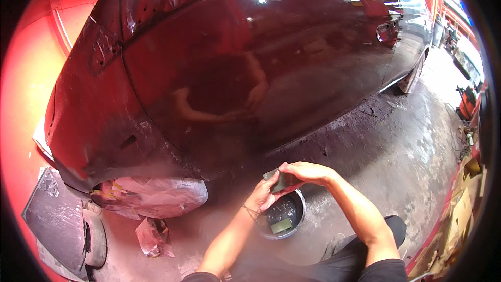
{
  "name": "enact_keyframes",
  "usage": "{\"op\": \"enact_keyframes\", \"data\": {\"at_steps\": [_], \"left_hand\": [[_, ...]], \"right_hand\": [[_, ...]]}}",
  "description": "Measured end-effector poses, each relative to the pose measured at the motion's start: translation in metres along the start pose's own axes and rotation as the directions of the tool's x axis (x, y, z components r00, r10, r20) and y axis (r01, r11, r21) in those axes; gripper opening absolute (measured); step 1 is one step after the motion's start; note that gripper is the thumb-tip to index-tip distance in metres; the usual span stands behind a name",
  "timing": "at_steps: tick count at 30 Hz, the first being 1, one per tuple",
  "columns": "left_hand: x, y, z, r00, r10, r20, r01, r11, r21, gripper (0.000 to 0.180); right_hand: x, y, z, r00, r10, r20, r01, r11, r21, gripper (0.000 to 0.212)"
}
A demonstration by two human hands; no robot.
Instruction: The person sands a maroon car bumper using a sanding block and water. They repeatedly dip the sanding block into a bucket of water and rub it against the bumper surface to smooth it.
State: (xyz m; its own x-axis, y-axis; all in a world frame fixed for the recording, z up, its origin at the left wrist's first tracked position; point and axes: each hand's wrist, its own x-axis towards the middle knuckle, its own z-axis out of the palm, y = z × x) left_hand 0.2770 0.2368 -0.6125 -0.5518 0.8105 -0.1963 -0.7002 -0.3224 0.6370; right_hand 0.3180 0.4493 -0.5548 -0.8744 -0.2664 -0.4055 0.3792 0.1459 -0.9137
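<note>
My left hand [263, 194] and my right hand [309, 173] meet in front of the lower car body. Between them they grip a dark grey-green flat piece [283, 181], possibly sandpaper; my fingers cover part of it. Directly below stands a round dark bucket [301, 214] with dark liquid inside. A green rectangular block [281, 225] rests in the bucket, near its closer side. Ahead of my hands, not touching them, is the glossy dark red car door [219, 78], which reflects my arms.
Crumpled covering [162, 196] wraps the wheel area at left, with a crumpled bag [154, 237] below it. A tyre [95, 240] and a dark panel [57, 219] lean by the red wall [26, 99]. Cardboard [459, 214] lines the right edge of the concrete floor [407, 151].
</note>
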Motion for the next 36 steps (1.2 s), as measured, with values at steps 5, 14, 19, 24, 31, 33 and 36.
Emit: {"op": "enact_keyframes", "data": {"at_steps": [5, 14, 19, 24, 31, 33, 36], "left_hand": [[-0.026, 0.11, 0.085, 0.921, 0.385, -0.053, -0.313, 0.816, 0.486, 0.051], [0.061, 0.315, 0.279, 0.541, 0.13, 0.831, 0.11, -0.99, 0.083, 0.062], [0.027, 0.326, 0.243, 0.767, 0.178, 0.617, 0.259, -0.965, -0.043, 0.071], [0.063, 0.32, 0.277, 0.799, 0.173, 0.576, 0.281, -0.954, -0.104, 0.071], [0.19, 0.318, 0.379, 0.68, -0.136, 0.72, 0.134, -0.943, -0.305, 0.063], [0.159, 0.324, 0.352, 0.745, -0.049, 0.666, 0.147, -0.961, -0.236, 0.064], [0.073, 0.337, 0.304, 0.833, 0.11, 0.542, 0.22, -0.965, -0.141, 0.067]], "right_hand": [[-0.015, 0.004, -0.042, 0.978, -0.06, -0.2, -0.038, 0.89, -0.454, 0.057], [0.102, 0.175, -0.02, 0.98, -0.201, 0.006, 0.107, 0.493, -0.863, 0.054], [0.099, 0.179, -0.027, 0.992, -0.073, 0.107, 0.128, 0.442, -0.888, 0.048], [0.038, 0.176, -0.06, 0.984, 0.175, 0.046, -0.022, 0.369, -0.929, 0.051], [0.036, 0.167, -0.103, 0.957, 0.289, 0.031, -0.034, 0.22, -0.975, 0.053], [0.04, 0.152, -0.119, 0.982, 0.185, -0.029, -0.087, 0.31, -0.947, 0.05], [0.039, 0.142, -0.127, 0.997, -0.001, -0.076, -0.067, 0.445, -0.893, 0.045]]}}
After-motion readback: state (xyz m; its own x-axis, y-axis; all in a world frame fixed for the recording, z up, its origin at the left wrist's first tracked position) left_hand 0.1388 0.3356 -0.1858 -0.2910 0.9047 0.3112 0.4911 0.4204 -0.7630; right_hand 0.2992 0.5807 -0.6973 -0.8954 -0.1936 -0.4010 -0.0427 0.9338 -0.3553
